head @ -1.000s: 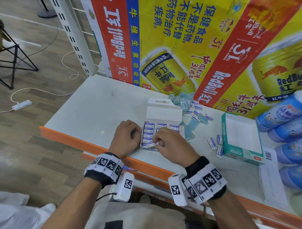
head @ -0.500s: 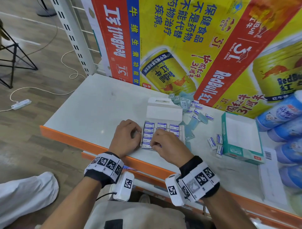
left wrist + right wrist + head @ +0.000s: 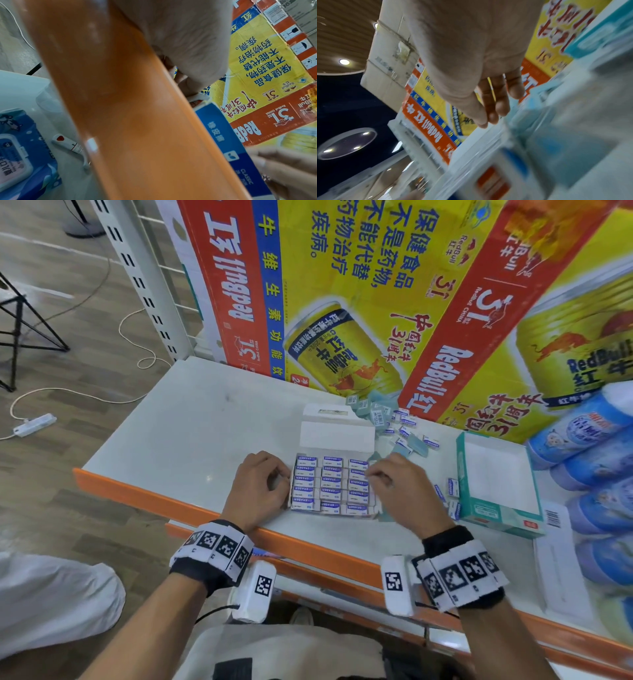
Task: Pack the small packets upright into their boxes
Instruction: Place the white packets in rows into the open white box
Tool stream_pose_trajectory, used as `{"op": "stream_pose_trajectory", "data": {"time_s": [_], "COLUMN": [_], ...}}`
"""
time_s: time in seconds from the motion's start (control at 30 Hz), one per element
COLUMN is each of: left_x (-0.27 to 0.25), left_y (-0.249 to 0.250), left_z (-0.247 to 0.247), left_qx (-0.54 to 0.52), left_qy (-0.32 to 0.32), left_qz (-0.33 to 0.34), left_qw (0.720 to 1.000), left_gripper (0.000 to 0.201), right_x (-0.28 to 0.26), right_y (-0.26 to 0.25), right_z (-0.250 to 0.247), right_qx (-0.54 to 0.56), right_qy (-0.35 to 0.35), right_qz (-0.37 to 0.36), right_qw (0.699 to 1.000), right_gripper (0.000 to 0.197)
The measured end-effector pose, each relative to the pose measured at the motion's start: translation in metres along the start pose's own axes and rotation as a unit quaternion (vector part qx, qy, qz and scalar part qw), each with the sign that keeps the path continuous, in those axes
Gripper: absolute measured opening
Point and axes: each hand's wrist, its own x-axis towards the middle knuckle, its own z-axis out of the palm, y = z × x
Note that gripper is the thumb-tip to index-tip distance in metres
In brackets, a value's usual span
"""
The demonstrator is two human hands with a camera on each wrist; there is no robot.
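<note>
The right hand (image 3: 400, 487) hovers at the right edge of the shallow white cardboard box (image 3: 337, 436), its fingers loosely curled and, as far as the head view shows, pinching nothing. The right wrist view is blurred, but its fingers look relaxed and apart. The left hand (image 3: 257, 487) sits against the box's left wall with fingers curled at the wall; whether they grip it or only brace it cannot be told.

Between the two hands lie the small white-and-blue eraser packets (image 3: 330, 484), standing on edge in three tight columns that run from the near wall toward the opened lid flap. The box looks nearly or wholly full.

The loose eraser packets (image 3: 407, 429) lie scattered on the white bench (image 3: 191, 433) beyond and to the right of the box, against the yellow-and-red drink carton (image 3: 411, 302); a few more (image 3: 452, 487) lie just beside the open teal cardboard box (image 3: 496, 518). Both groups are on the right hand's side, so that hand is the nearer for any further pick, reaching forward and right.
</note>
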Motion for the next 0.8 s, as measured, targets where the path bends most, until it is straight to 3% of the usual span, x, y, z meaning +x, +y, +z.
{"op": "stream_pose_trajectory", "data": {"time_s": [0.17, 0.3, 0.43, 0.57, 0.8], "left_x": [-0.001, -0.001, -0.002, -0.002, -0.002], "left_y": [0.002, 0.003, 0.003, 0.003, 0.004], "left_z": [0.000, 0.000, -0.001, -0.001, -0.001], "left_qx": [-0.004, -0.006, -0.008, -0.008, -0.007], "left_qy": [0.006, 0.007, 0.011, 0.009, 0.010], "left_qz": [0.000, 0.000, 0.002, 0.002, 0.001], "left_qw": [1.000, 1.000, 1.000, 1.000, 1.000], "left_gripper": [0.006, 0.008, 0.009, 0.007, 0.007], "right_x": [-0.010, -0.018, -0.020, -0.017, -0.009], "right_y": [0.042, 0.052, 0.053, 0.052, 0.034], "right_z": [-0.028, -0.035, -0.031, -0.027, -0.026], "right_qx": [-0.098, -0.116, -0.130, -0.113, -0.026], "right_qy": [0.018, 0.006, -0.025, -0.006, 0.017], "right_qz": [0.183, 0.245, 0.251, 0.240, 0.138], "right_qw": [0.978, 0.963, 0.959, 0.964, 0.990], "right_gripper": [0.028, 0.034, 0.035, 0.032, 0.012]}}
